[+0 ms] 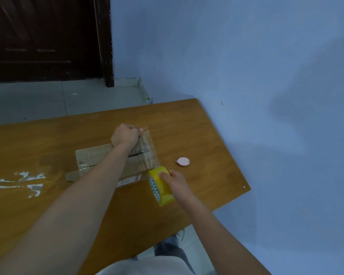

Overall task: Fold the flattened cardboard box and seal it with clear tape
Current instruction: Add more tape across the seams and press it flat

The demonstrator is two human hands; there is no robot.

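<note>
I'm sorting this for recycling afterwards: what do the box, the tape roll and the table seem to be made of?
The box looks like plain brown corrugated cardboard, matt and worn, with printed marks. The tape roll appears to be glossy plastic film, yellowish on the roll yet clear where it is pulled out, probably on a printed paper core. The table shows wood grain with a smooth sheen, possibly laminate or veneer.

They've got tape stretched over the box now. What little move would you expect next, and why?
Probably lowering the stretched clear tape strip onto the cardboard box and pressing it flat. The left hand pinches its far end above the box's far edge, the right hand grips the yellow tape roll at the near edge, and the flap seam underneath looks open.
</note>
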